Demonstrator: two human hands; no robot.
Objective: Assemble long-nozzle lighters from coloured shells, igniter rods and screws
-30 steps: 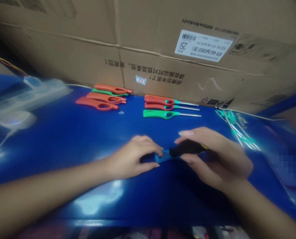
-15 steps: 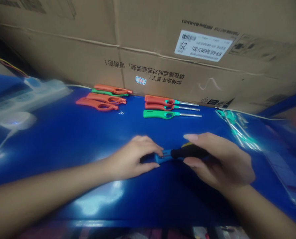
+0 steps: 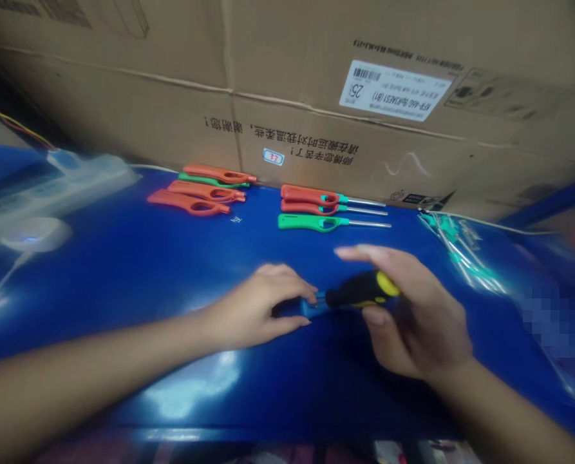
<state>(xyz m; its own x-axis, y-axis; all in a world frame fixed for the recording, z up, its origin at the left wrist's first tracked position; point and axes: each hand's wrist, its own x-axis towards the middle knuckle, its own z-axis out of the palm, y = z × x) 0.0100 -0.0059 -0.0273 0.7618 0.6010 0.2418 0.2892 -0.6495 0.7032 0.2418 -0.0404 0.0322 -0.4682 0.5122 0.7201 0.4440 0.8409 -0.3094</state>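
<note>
My left hand [image 3: 258, 306] rests on the table with thumb and fingers closed around a small blue plastic piece [image 3: 311, 308], most of it hidden. A black-and-yellow screwdriver [image 3: 359, 290] lies nearly level, its shaft end over that blue piece. My right hand [image 3: 415, 309] holds the screwdriver by the yellow end of its handle, thumb below it and a forefinger stretched out above. Behind the hands lie a green gas lighter [image 3: 306, 222] and red ones [image 3: 309, 193] with metal tubes. Farther left are orange lighter bodies [image 3: 188, 202] without tubes and a partly hidden green one [image 3: 195, 180].
A large cardboard box [image 3: 287, 77] walls off the back of the blue table [image 3: 123, 270]. On the left are a white power strip [image 3: 75, 187] and a round white device [image 3: 36, 233] with a cable. At right lies a clear bag [image 3: 465, 254] of metal tubes with green parts.
My right hand has shifted a little left and opened its forefinger away from the screwdriver, so more of the handle's yellow end shows. My left hand has stayed in place.
</note>
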